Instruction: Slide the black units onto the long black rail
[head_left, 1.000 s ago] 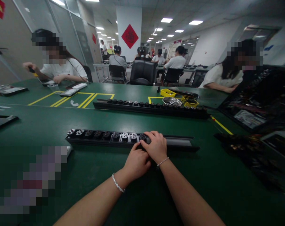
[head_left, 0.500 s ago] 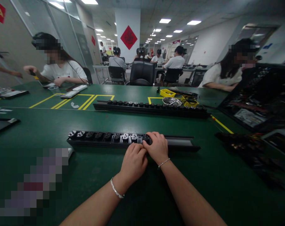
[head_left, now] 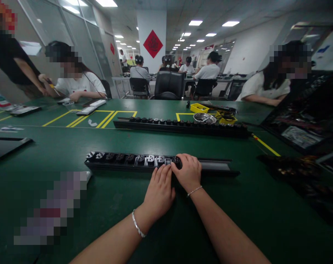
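Note:
A long black channel [head_left: 122,167] lies crosswise on the green table, with several round black modules, some with pale metal parts, seated in its left and middle portion. The right portion shows a bare grey inside. My right hand [head_left: 188,170] is closed around a black round module [head_left: 177,162] at the right end of the row. Just left of it, my left hand [head_left: 160,187] rests its fairly straight fingers against the near edge of the channel, beside a small gap in the row.
Behind lies a second filled black channel [head_left: 183,128]. Beyond it are a yellow bin [head_left: 199,108] and a metal dish [head_left: 204,118]. A dark open case [head_left: 301,110] stands at right, near dark cables. People sit across the table; another stands at left.
My left hand's fingers have straightened from a curled pose. My right hand keeps its hold on the module. The view has shifted slightly, and a standing person shows more at left.

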